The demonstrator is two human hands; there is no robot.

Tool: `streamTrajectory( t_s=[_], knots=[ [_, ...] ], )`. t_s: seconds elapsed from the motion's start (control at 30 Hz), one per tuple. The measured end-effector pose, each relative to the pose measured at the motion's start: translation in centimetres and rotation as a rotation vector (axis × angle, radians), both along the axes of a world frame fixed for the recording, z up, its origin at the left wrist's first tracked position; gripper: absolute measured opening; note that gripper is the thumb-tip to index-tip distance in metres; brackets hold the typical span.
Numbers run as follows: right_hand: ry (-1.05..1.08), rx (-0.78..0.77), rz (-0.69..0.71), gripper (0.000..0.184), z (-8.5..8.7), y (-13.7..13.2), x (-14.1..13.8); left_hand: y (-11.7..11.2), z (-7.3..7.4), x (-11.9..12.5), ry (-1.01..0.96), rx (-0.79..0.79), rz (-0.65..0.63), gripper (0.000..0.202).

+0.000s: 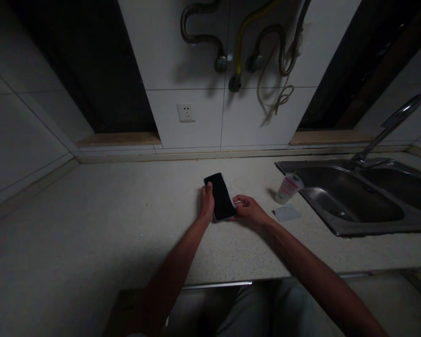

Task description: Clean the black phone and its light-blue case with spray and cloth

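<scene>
A black smartphone (220, 194) with a dark screen is held over the speckled countertop (108, 220), between both hands. My left hand (207, 201) grips its left edge, thumb resting on the screen near the top. My right hand (247, 208) is closed on the phone's lower right edge, fingers curled and pinched against it. The phone's far end points away from me, tilted slightly left.
A small white cup with a pink label (288, 187) and a pale square cloth or paper (286, 213) lie right of the hands. A steel sink (358, 199) with a tap (389, 126) is at the right. A wall socket (185, 112) and hoses (245, 42) are behind.
</scene>
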State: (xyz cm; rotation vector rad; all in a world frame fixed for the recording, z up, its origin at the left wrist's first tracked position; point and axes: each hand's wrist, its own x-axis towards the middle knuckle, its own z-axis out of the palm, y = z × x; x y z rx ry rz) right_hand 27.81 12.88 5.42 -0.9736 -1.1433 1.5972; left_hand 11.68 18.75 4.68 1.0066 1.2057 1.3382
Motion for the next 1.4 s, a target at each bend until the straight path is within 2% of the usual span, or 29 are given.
streamTrajectory(
  t_s=[0.1,0.27,0.43,0.6,0.87,0.97,1.13,1.27,1.4],
  knots=[
    [-0.031,0.03,-0.033,0.041,0.6,0.1,0.5,-1.0,0.5,0.3,0.156,0.104,0.028,0.064],
    [-0.101,0.091,-0.136,0.04,1.1,0.2,1.0,-3.1,0.3,1.6,0.185,0.238,-0.138,0.101],
    [-0.182,0.151,-0.116,0.036,1.0,0.2,1.0,-3.1,-0.3,2.1,0.09,0.101,-0.26,0.118],
    [-0.347,0.255,-0.116,0.028,1.3,-0.1,0.7,-2.9,0.1,1.5,0.014,0.017,-0.353,0.132],
    [-0.714,0.408,-0.108,0.02,3.0,-1.5,0.3,-3.1,0.5,0.7,-0.286,-0.113,-0.588,0.137],
    [-0.813,0.446,-0.126,0.018,3.6,-2.0,-0.2,-3.1,0.8,0.5,-0.364,-0.15,-0.639,0.135],
    [-1.019,0.566,-0.119,0.017,4.1,-2.4,-0.6,-3.1,0.6,0.5,-0.476,-0.11,-0.683,0.119],
    [-1.212,0.571,-0.089,0.024,4.3,-2.6,-0.9,-3.1,0.6,0.5,-0.516,-0.13,-0.714,0.095],
    [-1.311,0.576,-0.113,0.033,3.5,-2.6,-1.5,-3.0,0.8,0.7,-0.564,-0.226,-0.598,0.058]
  ],
)
